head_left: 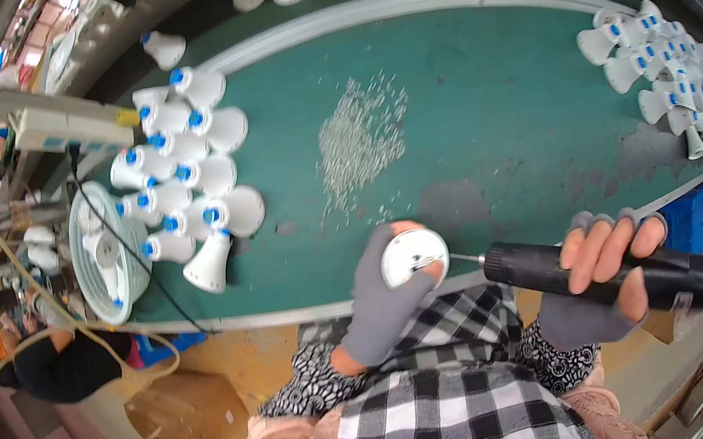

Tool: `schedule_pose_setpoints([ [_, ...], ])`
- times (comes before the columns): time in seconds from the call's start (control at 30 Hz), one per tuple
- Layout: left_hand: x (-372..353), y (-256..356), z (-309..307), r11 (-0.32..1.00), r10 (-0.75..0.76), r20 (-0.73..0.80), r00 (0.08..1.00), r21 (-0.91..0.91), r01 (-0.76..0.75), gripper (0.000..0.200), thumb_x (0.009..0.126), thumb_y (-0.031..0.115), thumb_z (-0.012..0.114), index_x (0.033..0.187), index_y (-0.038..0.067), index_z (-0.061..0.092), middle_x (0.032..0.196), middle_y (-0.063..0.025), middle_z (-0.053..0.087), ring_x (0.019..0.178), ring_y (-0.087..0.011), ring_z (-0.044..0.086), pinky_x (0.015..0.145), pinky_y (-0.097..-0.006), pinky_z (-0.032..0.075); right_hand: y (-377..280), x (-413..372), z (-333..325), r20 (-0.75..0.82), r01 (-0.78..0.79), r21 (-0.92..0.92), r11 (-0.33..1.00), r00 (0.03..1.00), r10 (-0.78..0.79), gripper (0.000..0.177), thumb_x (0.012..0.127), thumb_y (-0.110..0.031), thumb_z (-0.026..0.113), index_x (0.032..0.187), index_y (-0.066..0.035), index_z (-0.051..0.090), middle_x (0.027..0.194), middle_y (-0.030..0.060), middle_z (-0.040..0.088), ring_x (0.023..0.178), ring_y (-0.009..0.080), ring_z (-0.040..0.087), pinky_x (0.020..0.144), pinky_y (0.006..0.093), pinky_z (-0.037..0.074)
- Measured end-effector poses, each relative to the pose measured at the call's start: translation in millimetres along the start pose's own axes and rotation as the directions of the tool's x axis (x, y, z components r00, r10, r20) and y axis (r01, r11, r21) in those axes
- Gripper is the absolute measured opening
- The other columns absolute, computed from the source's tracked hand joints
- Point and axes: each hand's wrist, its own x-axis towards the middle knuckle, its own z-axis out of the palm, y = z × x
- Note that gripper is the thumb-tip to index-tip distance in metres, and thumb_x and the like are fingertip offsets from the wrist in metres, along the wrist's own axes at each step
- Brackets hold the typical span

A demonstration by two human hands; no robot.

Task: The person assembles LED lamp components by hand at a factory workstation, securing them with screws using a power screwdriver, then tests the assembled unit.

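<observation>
My left hand (383,292), in a grey fingerless glove, is closed round a white cone-shaped part (404,251), its round face turned up and the thumb lying across it. My right hand (600,273), gloved the same way, wraps round a black electric screwdriver (536,267). The screwdriver's thin bit (466,258) points left, its tip close to the right rim of the white part. Both hands are over the near edge of the green table (516,104). Beyond my left hand lies a spread heap of small silvery screws (358,141).
Many white cone-shaped parts with blue tips (208,173) stand and lie at the left, with another cluster (666,72) at the far right. A pale green basket (89,286) holds more. A black cable (134,252) drops from the power strip (70,130) across the table's left end.
</observation>
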Motion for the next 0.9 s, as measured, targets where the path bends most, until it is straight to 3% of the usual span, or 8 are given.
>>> schedule_pose_setpoints([
  [0.17, 46.3, 63.2, 0.9, 0.905, -0.063, 0.173, 0.983, -0.405, 0.129, 0.045, 0.082, 0.017, 0.070, 0.121, 0.001, 0.054, 0.104, -0.0062, 0.063, 0.095, -0.0160, 0.061, 0.083, -0.0305, 0.051, -0.8, 27.2, -44.9, -0.202, -0.177, 0.322, 0.930, 0.947, 0.250, 0.016, 0.089, -0.014, 0.055, 0.103, -0.008, 0.049, 0.070, 0.0023, 0.046, 0.057, 0.0141, 0.048, 0.061, 0.0315, 0.042],
  [0.43, 207.0, 100.9, 156.6, 0.974, -0.054, 0.404, 0.913, 0.223, -0.041, 0.049, 0.083, 0.035, 0.071, 0.118, 0.005, 0.056, 0.111, -0.0081, 0.059, 0.102, -0.0183, 0.057, 0.086, -0.0324, 0.049, 43.9, 3.7, -90.3, -0.245, -0.366, 0.366, 0.855, 0.849, 0.469, 0.014, 0.086, -0.015, 0.058, 0.097, -0.008, 0.054, 0.070, 0.0022, 0.047, 0.057, 0.0153, 0.046, 0.060, 0.0317, 0.040],
  [0.47, 227.0, 92.0, 178.2, 0.748, 0.407, 0.323, 0.854, 0.419, -0.515, 0.048, 0.082, 0.033, 0.069, 0.118, 0.005, 0.055, 0.113, -0.0110, 0.058, 0.106, -0.0225, 0.056, 0.089, -0.0355, 0.047, 42.0, 0.5, -92.2, -0.247, -0.369, 0.369, 0.853, 0.846, 0.473, 0.014, 0.085, -0.015, 0.059, 0.096, -0.008, 0.053, 0.070, 0.0023, 0.046, 0.057, 0.0153, 0.046, 0.060, 0.0317, 0.040],
  [0.5, 250.9, 82.5, 197.3, 0.274, 0.765, 0.327, 0.555, 0.614, -0.740, 0.047, 0.082, 0.031, 0.068, 0.119, 0.005, 0.055, 0.115, -0.0139, 0.057, 0.110, -0.0267, 0.054, 0.092, -0.0387, 0.046, 42.4, -1.0, -93.4, -0.237, -0.383, 0.376, 0.844, 0.841, 0.487, 0.014, 0.085, -0.015, 0.059, 0.096, -0.008, 0.053, 0.069, 0.0024, 0.046, 0.057, 0.0153, 0.046, 0.059, 0.0317, 0.040],
  [0.57, 311.3, 72.7, 241.1, -0.389, 0.858, 0.495, 0.138, 0.802, -0.454, 0.049, 0.082, 0.027, 0.063, 0.125, 0.005, 0.053, 0.121, -0.0184, 0.053, 0.118, -0.0327, 0.050, 0.098, -0.0451, 0.042, 40.2, -2.6, -90.4, -0.266, -0.374, 0.360, 0.855, 0.837, 0.479, 0.014, 0.084, -0.015, 0.059, 0.095, -0.009, 0.051, 0.069, 0.0017, 0.044, 0.057, 0.0149, 0.045, 0.059, 0.0314, 0.039],
  [0.7, 311.0, 64.1, 258.8, -0.430, 0.664, 0.726, 0.180, 0.567, -0.702, 0.057, 0.082, 0.027, 0.058, 0.133, 0.004, 0.048, 0.128, -0.0123, 0.050, 0.124, -0.0295, 0.046, 0.100, -0.0533, 0.038, 46.3, -4.2, -99.8, -0.246, -0.374, 0.371, 0.850, 0.843, 0.479, 0.014, 0.085, -0.014, 0.058, 0.096, -0.008, 0.051, 0.069, 0.0019, 0.043, 0.055, 0.0148, 0.044, 0.057, 0.0321, 0.040],
  [0.8, 276.8, 83.5, 235.4, -0.500, 0.638, 0.767, -0.071, 0.343, -0.795, 0.051, 0.079, 0.028, 0.059, 0.126, 0.008, 0.055, 0.127, -0.0068, 0.052, 0.123, -0.0258, 0.046, 0.092, -0.0533, 0.040, 47.7, -0.9, -97.3, -0.261, -0.369, 0.389, 0.844, 0.835, 0.485, 0.015, 0.086, -0.014, 0.057, 0.098, -0.008, 0.050, 0.069, 0.0022, 0.043, 0.054, 0.0147, 0.044, 0.056, 0.0320, 0.041],
  [0.9, 284.5, 133.9, 185.5, -0.439, 0.640, 0.763, 0.094, 0.463, -0.770, 0.037, 0.077, 0.026, 0.062, 0.112, 0.014, 0.064, 0.118, -0.0042, 0.056, 0.115, -0.0225, 0.048, 0.084, -0.0482, 0.040, 51.2, 0.3, -102.9, -0.235, -0.361, 0.428, 0.829, 0.841, 0.488, 0.016, 0.085, -0.013, 0.057, 0.099, -0.008, 0.048, 0.068, 0.0030, 0.044, 0.053, 0.0147, 0.045, 0.056, 0.0315, 0.041],
])
